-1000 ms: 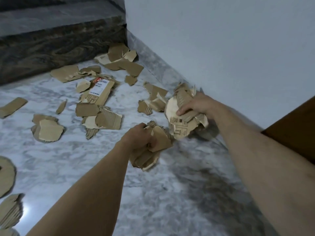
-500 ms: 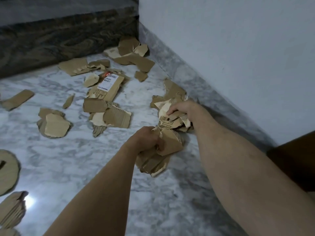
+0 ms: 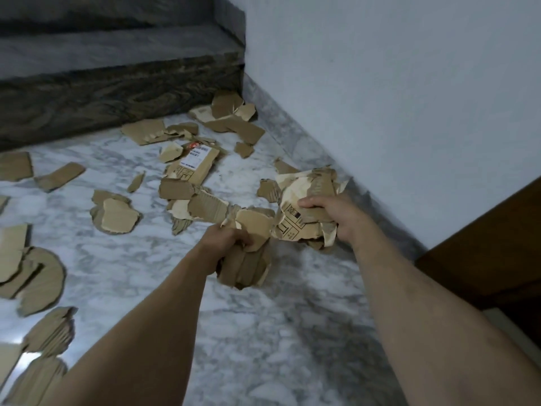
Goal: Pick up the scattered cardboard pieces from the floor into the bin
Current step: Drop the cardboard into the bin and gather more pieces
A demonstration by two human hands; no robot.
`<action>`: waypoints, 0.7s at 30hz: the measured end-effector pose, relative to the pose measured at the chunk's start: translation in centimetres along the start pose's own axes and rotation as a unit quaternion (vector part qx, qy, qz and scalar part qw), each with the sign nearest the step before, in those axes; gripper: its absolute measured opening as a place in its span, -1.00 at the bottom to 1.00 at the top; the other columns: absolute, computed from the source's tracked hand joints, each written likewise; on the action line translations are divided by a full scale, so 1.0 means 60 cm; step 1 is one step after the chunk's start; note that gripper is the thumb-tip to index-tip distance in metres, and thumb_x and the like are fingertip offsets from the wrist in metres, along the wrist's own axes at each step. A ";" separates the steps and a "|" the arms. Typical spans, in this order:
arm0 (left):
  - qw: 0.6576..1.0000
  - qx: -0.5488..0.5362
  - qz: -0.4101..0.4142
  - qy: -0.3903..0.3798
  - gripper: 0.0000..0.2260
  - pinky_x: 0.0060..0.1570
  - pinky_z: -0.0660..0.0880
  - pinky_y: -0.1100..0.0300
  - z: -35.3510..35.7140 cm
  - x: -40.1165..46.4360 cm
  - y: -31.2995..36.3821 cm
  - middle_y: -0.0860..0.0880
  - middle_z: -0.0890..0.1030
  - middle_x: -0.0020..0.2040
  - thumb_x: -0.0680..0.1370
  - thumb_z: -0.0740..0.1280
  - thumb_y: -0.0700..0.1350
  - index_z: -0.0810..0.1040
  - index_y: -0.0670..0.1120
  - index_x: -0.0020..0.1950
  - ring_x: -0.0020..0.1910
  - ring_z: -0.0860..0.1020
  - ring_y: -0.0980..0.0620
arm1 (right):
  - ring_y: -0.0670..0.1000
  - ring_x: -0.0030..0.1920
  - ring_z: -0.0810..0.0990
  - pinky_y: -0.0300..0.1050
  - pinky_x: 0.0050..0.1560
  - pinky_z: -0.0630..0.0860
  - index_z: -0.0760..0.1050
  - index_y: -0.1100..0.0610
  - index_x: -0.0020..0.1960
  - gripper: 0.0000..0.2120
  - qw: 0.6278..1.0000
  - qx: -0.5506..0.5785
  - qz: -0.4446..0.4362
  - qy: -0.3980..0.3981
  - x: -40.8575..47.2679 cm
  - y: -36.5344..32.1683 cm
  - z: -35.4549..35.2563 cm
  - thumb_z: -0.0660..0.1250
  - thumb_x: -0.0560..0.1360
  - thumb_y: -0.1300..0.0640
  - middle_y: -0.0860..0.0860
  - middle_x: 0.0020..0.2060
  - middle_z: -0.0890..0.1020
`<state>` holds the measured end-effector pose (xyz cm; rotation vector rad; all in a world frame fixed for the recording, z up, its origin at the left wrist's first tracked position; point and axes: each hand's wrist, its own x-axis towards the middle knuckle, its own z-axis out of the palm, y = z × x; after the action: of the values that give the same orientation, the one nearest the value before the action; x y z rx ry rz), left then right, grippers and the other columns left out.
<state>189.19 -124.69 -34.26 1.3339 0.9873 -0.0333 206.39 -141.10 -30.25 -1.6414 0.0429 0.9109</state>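
Note:
Torn brown cardboard pieces lie scattered over the marble floor (image 3: 263, 332). My left hand (image 3: 225, 241) is closed around a stack of cardboard pieces (image 3: 246, 268) held above the floor. My right hand (image 3: 330, 215) grips a bundle of crumpled printed cardboard (image 3: 304, 194) near the skirting on the right. One loose piece with a white shipping label (image 3: 196, 165) lies beyond my hands. More pieces sit in the far corner (image 3: 231, 118) and along the left edge (image 3: 35, 276). No bin is in view.
A dark stone step (image 3: 117, 92) rises at the back. A pale wall (image 3: 395, 98) with a marble skirting runs along the right. A dark wooden panel (image 3: 491, 259) stands at the right edge.
My right hand has lifted its bundle of cardboard off the floor and drawn it toward me. The left hand keeps its stack. The view has shifted left.

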 end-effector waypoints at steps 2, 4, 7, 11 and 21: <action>1.000 -0.027 0.008 0.002 -0.74 -0.36 0.51 0.17 -0.007 -0.024 0.015 -0.19 0.66 -0.03 0.40 0.47 -0.24 0.58 -0.18 0.06 -0.17 0.63 -0.14 | 0.24 -0.18 0.74 0.21 -0.23 0.66 0.60 0.35 0.11 -0.57 1.000 0.000 0.015 -0.011 -0.026 -0.004 0.024 0.59 0.28 0.34 0.28 -0.13 0.72; 0.999 -0.050 -0.004 0.014 -0.73 -0.34 0.53 0.15 -0.017 -0.063 0.026 -0.18 0.67 -0.02 0.40 0.45 -0.21 0.57 -0.16 0.09 -0.14 0.64 -0.15 | 0.20 -0.24 0.74 0.16 -0.28 0.66 0.60 0.34 0.09 -0.60 0.999 -0.011 0.047 -0.024 -0.063 -0.011 0.057 0.59 0.29 0.32 0.25 -0.19 0.73; 0.995 -0.079 -0.039 0.039 -0.82 -0.27 0.56 0.10 -0.059 -0.153 0.046 -0.16 0.66 -0.04 0.42 0.41 -0.19 0.56 -0.10 0.01 -0.11 0.64 -0.17 | 0.21 -0.21 0.74 0.14 -0.28 0.65 0.59 0.32 0.15 -0.51 0.994 -0.029 0.094 -0.042 -0.135 -0.034 0.105 0.61 0.26 0.27 0.25 -0.15 0.73; 0.985 -0.138 -0.076 0.066 -0.76 -0.38 0.52 0.16 -0.150 -0.317 0.087 -0.18 0.67 -0.05 0.42 0.39 -0.17 0.59 -0.17 0.08 -0.15 0.64 -0.16 | 0.22 -0.15 0.74 0.23 -0.13 0.67 0.57 0.30 0.16 -0.44 0.988 -0.070 0.113 -0.074 -0.270 -0.107 0.188 0.64 0.21 0.25 0.24 -0.12 0.73; 0.899 -0.358 -0.095 0.235 -0.73 -0.21 0.47 0.07 -0.340 -0.793 0.180 -0.15 0.61 -0.13 0.23 0.36 -0.06 0.51 -0.08 -0.10 -0.14 0.57 -0.14 | 0.15 -0.28 0.71 0.07 -0.26 0.68 0.63 0.24 -0.13 -0.89 0.934 -0.204 0.099 -0.275 -0.671 -0.320 0.442 0.49 0.38 0.39 0.22 -0.20 0.71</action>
<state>154.05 -128.71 5.09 0.5622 1.3610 0.4853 173.83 -130.43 8.66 -1.7148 -0.3969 1.5927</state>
